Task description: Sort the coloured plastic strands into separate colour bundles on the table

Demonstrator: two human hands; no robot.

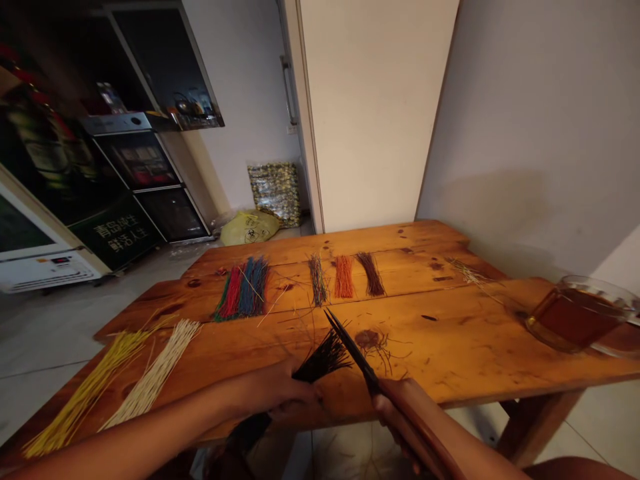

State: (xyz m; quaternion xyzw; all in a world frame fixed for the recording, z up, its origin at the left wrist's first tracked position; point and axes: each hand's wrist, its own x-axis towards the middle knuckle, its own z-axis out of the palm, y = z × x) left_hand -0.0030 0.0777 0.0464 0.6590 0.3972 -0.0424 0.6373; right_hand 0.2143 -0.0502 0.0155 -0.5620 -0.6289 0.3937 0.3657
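My left hand (287, 392) is wrapped round a bundle of thin black strands (327, 359), whose loose ends fan out over the table's near edge. The bundle's other end hangs below the hand. In my right hand (397, 417) is a pair of dark scissors (353, 348), the blades pointing up and away from me, just right of the black ends. The blades look close together. Beyond them lie short cut bundles: a dark mixed one (318, 280), an orange one (344, 277) and a dark brown one (371, 274). Scattered black trimmings (385, 350) lie right of the scissors.
The wooden table (450, 333) carries green, red and blue bundles (244, 288) at back left. Long yellow strands (95, 387) and cream strands (155, 373) lie at left. A glass mug of brown liquid (575, 317) stands at right, near loose pale strands (470, 272).
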